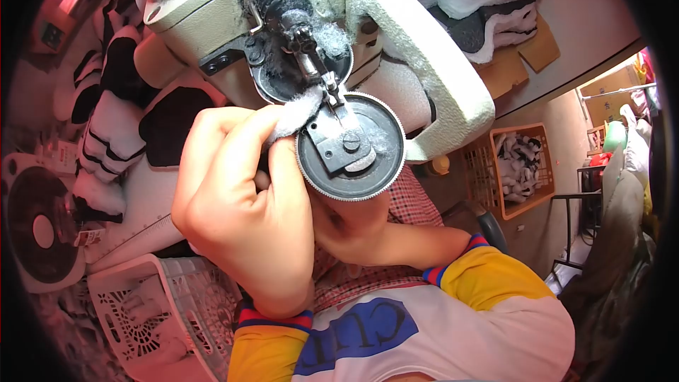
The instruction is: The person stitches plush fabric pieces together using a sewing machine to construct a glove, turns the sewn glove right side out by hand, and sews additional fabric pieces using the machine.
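My left hand (244,191) is closed in a pinch on a piece of white fluffy fabric (300,113), held at the left edge of the toothed feed disc (385,131) of a cream sewing machine (431,64). The fabric reaches up to the needle area, where the two discs meet. My right hand (350,230) is under the front disc, which hides its fingers. Grey lint clings to the shaft (283,3) and around the rear disc (272,81).
Black-and-white fluffy pieces (109,134) lie left on the table, with a stack (488,0) at the back right. A white plastic basket (152,269) stands at lower left, beside a round-faced appliance (42,230). An orange crate (506,201) of scraps sits on the floor at right.
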`<state>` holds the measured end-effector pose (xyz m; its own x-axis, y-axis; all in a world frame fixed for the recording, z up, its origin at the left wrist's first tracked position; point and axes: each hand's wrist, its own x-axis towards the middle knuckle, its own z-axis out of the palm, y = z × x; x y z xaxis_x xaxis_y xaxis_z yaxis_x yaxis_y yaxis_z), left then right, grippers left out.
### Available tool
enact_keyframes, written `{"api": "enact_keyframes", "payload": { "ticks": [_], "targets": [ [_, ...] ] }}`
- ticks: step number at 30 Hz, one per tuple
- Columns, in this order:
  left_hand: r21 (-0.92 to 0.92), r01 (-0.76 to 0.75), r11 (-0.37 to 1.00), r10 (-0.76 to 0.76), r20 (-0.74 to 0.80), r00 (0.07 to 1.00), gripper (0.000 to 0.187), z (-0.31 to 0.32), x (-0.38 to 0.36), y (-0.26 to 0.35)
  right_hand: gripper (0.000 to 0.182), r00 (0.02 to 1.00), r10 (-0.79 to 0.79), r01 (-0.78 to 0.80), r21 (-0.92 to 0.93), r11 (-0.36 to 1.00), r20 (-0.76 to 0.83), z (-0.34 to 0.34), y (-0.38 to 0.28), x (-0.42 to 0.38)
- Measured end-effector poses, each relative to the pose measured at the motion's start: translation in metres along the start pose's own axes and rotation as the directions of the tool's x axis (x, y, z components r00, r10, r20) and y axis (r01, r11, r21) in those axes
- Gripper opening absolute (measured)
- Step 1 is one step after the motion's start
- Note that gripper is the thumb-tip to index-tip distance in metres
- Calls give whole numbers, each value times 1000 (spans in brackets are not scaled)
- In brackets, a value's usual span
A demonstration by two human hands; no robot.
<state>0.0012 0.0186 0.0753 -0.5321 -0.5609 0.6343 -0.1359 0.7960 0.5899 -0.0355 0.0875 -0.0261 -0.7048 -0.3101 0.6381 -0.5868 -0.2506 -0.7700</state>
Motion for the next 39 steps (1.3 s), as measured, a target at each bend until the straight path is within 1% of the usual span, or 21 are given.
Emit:
{"api": "enact_keyframes", "payload": {
  "ticks": [1,3,5,9,11,13,14,15,17,19,23,24,25,27,28,29,31,32,35,37,39],
  "targets": [
    [-33,36,999,-36,2,999,17,0,1,1,27,994,-101,104,-106,989,33,-2,-1,2],
    [-63,68,996,-67,8,998,19,1,3,0,28,995,-96,98,-84,992,20,0,0,3],
    [-107,-61,992,58,-36,998,17,4,2,-9,28,996,-88,88,-63,994,10,0,1,2],
    [-177,-128,976,131,5,991,22,9,-1,-26,25,991,-126,131,-159,979,39,-7,-2,2],
    [-472,-123,873,81,-110,991,28,17,-9,-37,24,991,-112,127,-221,967,79,-11,-3,0],
    [-190,-341,921,339,-42,940,31,11,-10,-49,23,981,-159,185,-274,944,112,-13,-1,-2],
    [-163,-333,929,343,43,938,30,8,-12,-48,23,981,-149,180,-299,937,123,-14,-4,-1],
    [-135,-326,936,342,128,931,30,4,-14,-46,23,981,-148,178,-298,938,123,-13,-4,-1],
    [-82,-291,953,300,156,941,29,-1,-13,-47,25,971,-220,238,-301,923,91,-11,-3,0],
    [-227,-190,955,251,280,926,30,-8,-8,-40,27,969,-237,248,-301,921,74,-10,-1,-4],
    [-375,-161,913,250,201,947,24,9,-6,-45,29,976,-204,217,-292,932,74,-11,-2,-5],
    [-454,-14,891,126,217,968,18,9,-8,-40,29,977,-201,215,-289,933,77,-12,-2,-5],
    [-455,-15,890,126,216,968,18,10,-9,-41,30,977,-197,212,-287,934,80,-12,-2,-5],
    [-508,83,857,15,185,983,11,16,-13,-46,30,979,-193,205,-287,936,71,-13,-3,-5],
    [-573,4,819,49,77,996,4,21,-12,-48,30,977,-194,210,-271,940,83,-14,-3,-5],
    [-574,3,819,49,76,996,4,19,-13,-47,30,976,-196,214,-254,943,94,-15,-4,-6],
    [-632,90,770,-70,56,996,4,16,-15,-43,30,973,-203,224,-267,937,106,-16,-8,-6],
    [-634,66,771,-81,6,997,6,17,-14,-42,29,971,-208,233,-279,932,118,-17,-10,-5],
    [-570,101,815,-104,27,994,5,9,-14,-44,30,967,-203,238,-258,936,152,-18,-13,-3],
    [-532,76,843,-89,0,996,4,8,-10,-45,31,964,-213,247,-237,940,160,-18,-12,-3],
    [-446,-35,894,36,-6,999,3,6,-4,-48,31,961,-221,253,-214,943,164,-17,-12,-3]
  ]
}}
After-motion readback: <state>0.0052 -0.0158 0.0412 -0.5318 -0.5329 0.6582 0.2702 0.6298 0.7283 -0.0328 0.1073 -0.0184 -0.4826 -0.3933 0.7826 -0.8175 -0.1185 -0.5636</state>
